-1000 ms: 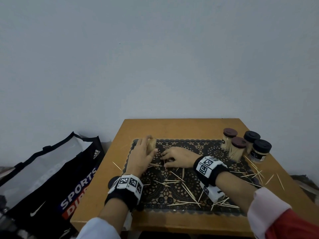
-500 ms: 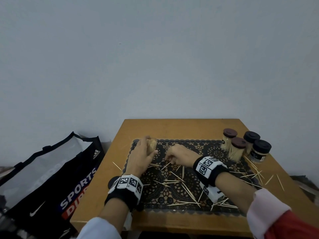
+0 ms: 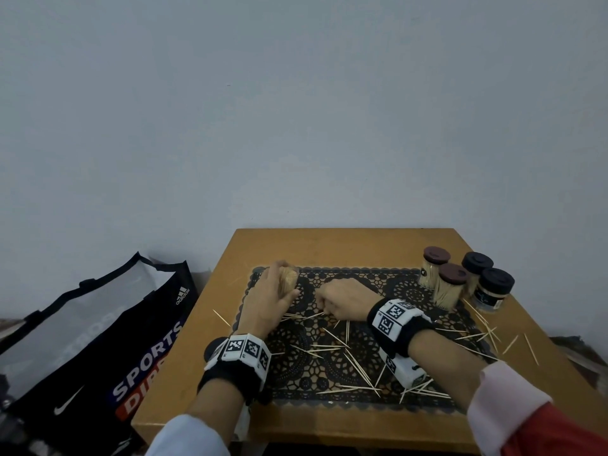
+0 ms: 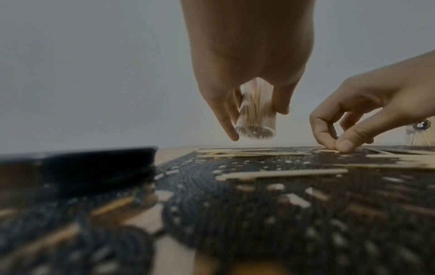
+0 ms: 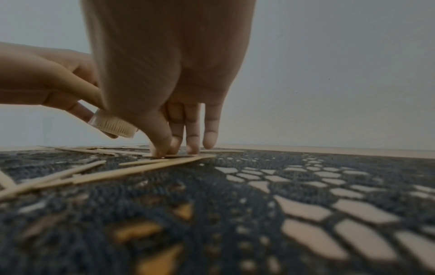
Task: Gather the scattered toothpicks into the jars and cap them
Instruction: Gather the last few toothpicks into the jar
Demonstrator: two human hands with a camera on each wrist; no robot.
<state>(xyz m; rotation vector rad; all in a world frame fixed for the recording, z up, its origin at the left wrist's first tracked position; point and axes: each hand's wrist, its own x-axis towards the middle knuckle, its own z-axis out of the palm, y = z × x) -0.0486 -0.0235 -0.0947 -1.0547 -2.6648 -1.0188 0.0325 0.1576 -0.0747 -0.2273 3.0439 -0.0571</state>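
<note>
Open jar lifted off the mat; loose toothpicks scattered below.
Left hand [image 3: 266, 304] grips the open jar [image 4: 255, 113] mid-frame; right hand [image 3: 342, 299], just right, pinches toothpicks [image 3: 332, 348] on the black mat [image 3: 411, 291].

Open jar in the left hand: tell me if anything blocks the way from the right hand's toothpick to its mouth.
Nothing visible does. The right hand pinches at a toothpick on the mat; the left hand holds the jar raised just beside it, uncapped, with open air between them.
</note>
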